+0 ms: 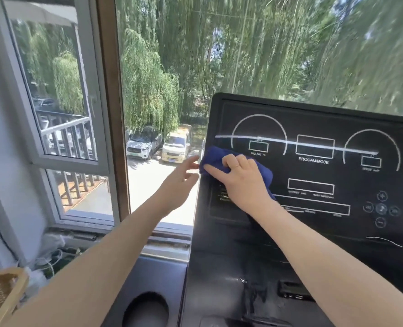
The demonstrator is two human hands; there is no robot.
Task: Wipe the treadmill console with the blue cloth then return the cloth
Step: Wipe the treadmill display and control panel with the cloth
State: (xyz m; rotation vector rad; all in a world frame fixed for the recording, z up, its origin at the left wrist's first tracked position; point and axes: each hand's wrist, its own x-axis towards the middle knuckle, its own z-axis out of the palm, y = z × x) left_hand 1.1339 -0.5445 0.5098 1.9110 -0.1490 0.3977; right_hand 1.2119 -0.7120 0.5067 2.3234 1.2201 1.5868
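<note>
The black treadmill console point(313, 175) fills the right half of the head view, with white dials and boxes printed on its tilted panel. My right hand point(240, 178) grips a bunched blue cloth point(215, 159) and presses it on the panel's left part, near the left dial. My left hand point(180, 182) reaches forward just left of the console's left edge, fingers straight and spread, fingertips close to the edge and to the cloth; I cannot tell whether they touch.
A large window point(162, 67) stands right behind the console, with an opened sash point(61, 102) at the left. A round cup holder point(146, 310) sits in the grey tray at the bottom. A woven basket point(0, 296) shows at the bottom left corner.
</note>
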